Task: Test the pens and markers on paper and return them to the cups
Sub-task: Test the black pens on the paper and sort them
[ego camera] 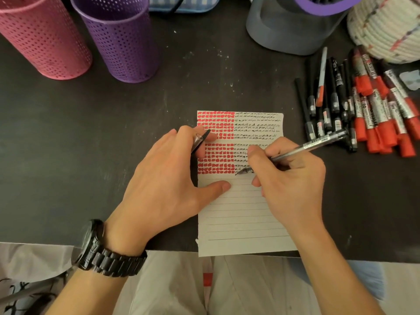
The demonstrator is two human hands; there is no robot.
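Right hand (293,178): grips pen (318,143), tip on paper (238,219), frame centre
Left hand (163,178): holds cap (200,140), thumb pressing paper's left edge

A dark table top (113,133), flecked with pale specks, fills most of the view. At 1 o'clock stands a coiled white rope basket (386,26) with coloured stitching. At 12 o'clock lies something blue gingham (193,3) (only its edge shows). A black link watch (100,253) sits at 7 o'clock, pale cloth (250,287) at 6
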